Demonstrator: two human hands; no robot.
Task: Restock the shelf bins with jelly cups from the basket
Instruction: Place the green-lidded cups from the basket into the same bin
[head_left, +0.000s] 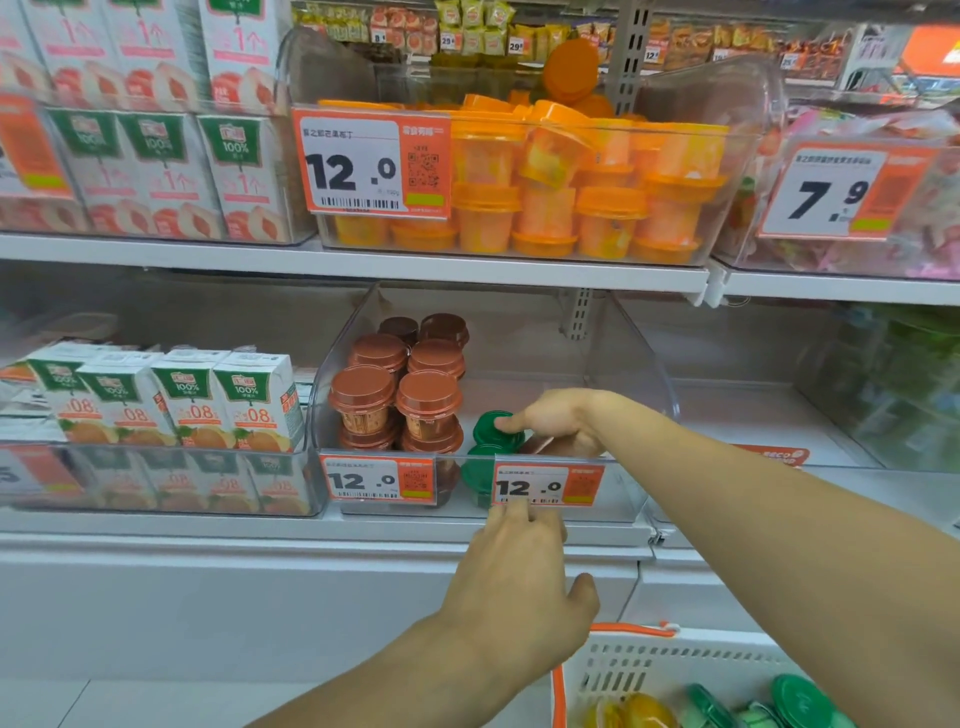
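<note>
A clear lower shelf bin (644, 364) holds stacked brown-lidded jelly cups (395, 395) on its left side. My right hand (556, 421) reaches into the bin's right side and grips a green-lidded jelly cup (493, 428), which is tilted above another green cup (475, 470). My left hand (519, 571) is outside the bin, its straight fingers touching the right price tag (545, 486) on the front wall. The white basket (675, 670) at the bottom right holds more green-lidded cups (800, 699) and yellow cups (639, 712).
The upper shelf bin (748, 130) is piled with orange jelly cups (571, 202). Juice cartons (171, 405) fill the bins to the left. Another clear bin (883, 384) stands at the right. The basket has an orange handle (634, 630).
</note>
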